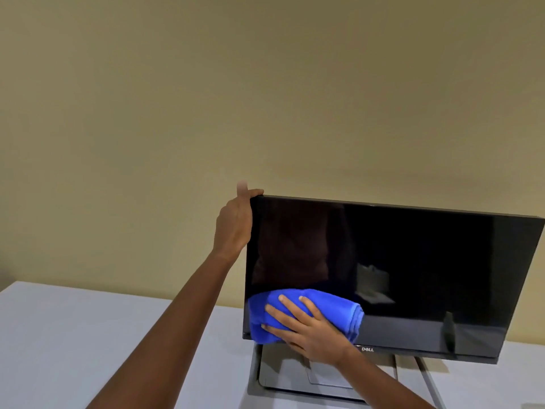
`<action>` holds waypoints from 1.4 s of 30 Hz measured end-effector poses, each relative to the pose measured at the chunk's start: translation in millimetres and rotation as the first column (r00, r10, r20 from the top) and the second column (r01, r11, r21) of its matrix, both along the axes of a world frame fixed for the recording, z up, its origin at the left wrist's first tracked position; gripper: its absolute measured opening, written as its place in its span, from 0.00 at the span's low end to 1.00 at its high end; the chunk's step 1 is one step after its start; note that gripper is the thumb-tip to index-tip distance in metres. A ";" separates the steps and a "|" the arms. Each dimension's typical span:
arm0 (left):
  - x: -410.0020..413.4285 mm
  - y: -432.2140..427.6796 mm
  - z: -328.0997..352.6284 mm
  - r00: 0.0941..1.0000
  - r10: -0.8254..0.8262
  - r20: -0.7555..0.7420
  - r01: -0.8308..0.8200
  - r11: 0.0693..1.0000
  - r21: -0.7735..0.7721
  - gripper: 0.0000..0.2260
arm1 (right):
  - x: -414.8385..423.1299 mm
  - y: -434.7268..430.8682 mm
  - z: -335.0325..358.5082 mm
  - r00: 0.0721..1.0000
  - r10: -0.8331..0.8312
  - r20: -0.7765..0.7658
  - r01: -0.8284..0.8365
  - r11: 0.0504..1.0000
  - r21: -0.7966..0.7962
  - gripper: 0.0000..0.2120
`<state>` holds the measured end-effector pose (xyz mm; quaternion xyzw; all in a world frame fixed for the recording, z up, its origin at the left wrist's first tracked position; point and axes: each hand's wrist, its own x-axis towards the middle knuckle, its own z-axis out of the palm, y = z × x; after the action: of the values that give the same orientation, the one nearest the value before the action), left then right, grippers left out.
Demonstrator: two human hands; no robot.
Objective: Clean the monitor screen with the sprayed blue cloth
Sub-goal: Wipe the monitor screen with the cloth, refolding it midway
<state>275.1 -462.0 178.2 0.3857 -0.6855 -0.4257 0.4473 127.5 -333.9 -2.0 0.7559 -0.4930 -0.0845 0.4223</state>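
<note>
A black monitor [413, 261] with a dark, switched-off screen stands on the table, right of centre. My left hand [234, 225] grips its top left corner, thumb over the top edge and fingers behind the panel. A folded blue cloth [333, 308] lies flat against the lower left part of the screen. My right hand [306, 329] presses the cloth onto the glass with straight, spread fingers. The cloth reaches down to the bottom bezel, just left of the logo.
The monitor's grey square stand base [283, 376] sits on a pale grey table [88, 335]. A plain beige wall [265, 98] rises right behind. A thin grey cable or strut [430, 382] runs down at the lower right.
</note>
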 end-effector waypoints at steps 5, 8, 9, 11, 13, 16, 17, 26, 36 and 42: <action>-7.7 19.7 -1.9 0.950 0.244 0.193 -0.150 0.902 -0.405 0.18 | -65.9 44.7 13.8 1.000 -0.008 -0.015 0.007 0.999 -0.048 0.20; -17.3 26.0 1.7 0.922 0.233 0.310 -0.048 0.861 -0.506 0.16 | -94.2 48.0 64.9 0.988 -0.027 0.153 0.064 0.968 -0.242 0.17; -21.1 27.1 3.1 0.919 0.214 0.332 -0.020 0.864 -0.503 0.17 | -101.3 45.5 84.7 0.979 -0.030 0.201 0.091 0.949 -0.301 0.17; -32.2 30.8 5.6 0.918 0.165 0.360 0.041 0.865 -0.500 0.18 | -110.3 35.5 123.4 0.960 -0.054 0.276 0.163 0.907 -0.388 0.18; -45.7 37.5 6.9 0.919 0.123 0.376 0.089 0.861 -0.500 0.20 | -108.8 21.7 151.6 0.924 -0.089 0.371 0.256 0.865 -0.430 0.20; -60.3 44.9 7.4 0.936 0.115 0.331 0.069 0.866 -0.495 0.20 | -89.8 4.2 153.0 0.875 -0.041 0.482 0.288 0.845 -0.450 0.22; -62.4 46.8 7.4 0.943 0.121 0.309 0.050 0.869 -0.493 0.20 | -82.5 1.0 142.4 0.878 -0.017 0.478 0.263 0.853 -0.451 0.22; -61.4 53.0 7.4 0.950 0.157 0.268 -0.015 0.886 -0.464 0.19 | -72.5 54.6 -6.0 0.998 -0.010 0.069 0.010 1.000 -0.011 0.26; -79.4 69.9 20.9 0.883 0.167 0.438 0.065 0.882 -0.467 0.22 | -131.2 65.6 91.7 0.956 0.001 0.292 0.097 0.943 -0.319 0.21; -114.5 86.9 19.5 0.887 0.114 0.448 0.146 0.850 -0.507 0.23 | -151.5 48.9 158.6 0.838 -0.048 0.543 0.331 0.836 -0.437 0.23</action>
<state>160.6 -375.1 197.6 0.3321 -0.8651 -0.1210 0.3558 -24.1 -285.0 156.6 0.5551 -0.6662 0.2108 0.4513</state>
